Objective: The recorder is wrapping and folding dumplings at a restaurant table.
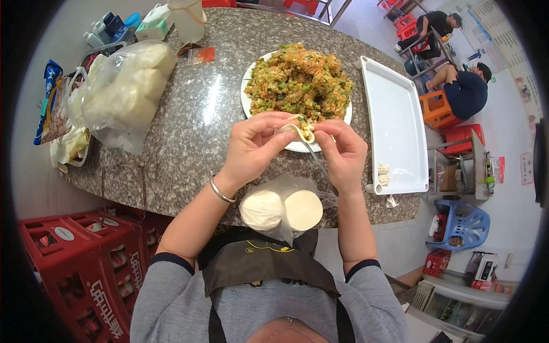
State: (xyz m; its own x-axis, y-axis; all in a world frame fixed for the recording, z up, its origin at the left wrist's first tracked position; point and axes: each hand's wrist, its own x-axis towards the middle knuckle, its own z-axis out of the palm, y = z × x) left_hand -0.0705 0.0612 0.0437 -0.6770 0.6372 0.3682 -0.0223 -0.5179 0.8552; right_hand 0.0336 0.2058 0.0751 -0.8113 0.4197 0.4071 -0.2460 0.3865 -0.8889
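Between both hands, over the near rim of a white plate [245,102], is a folded dumpling wrapper [296,129] with some filling showing in its fold. My left hand [257,139] pinches the wrapper's left side between thumb and fingers. On its right side, my right hand [341,145] grips the edge. A thin metal utensil [316,160] runs under my right hand; whether the fingers hold it is hidden. Heaped on the plate is chopped vegetable filling [300,81]. Closer to me, two stacks of round wrappers [303,210] sit in a clear plastic bag.
A white tray [394,124] with a few small dumplings [383,173] stands at the right. On the left lie a large bag of wrappers [133,85] and a blue food packet [49,100]. A plastic jug [186,21] stands at the back. Red crates [81,266] are below left; two people sit beyond.
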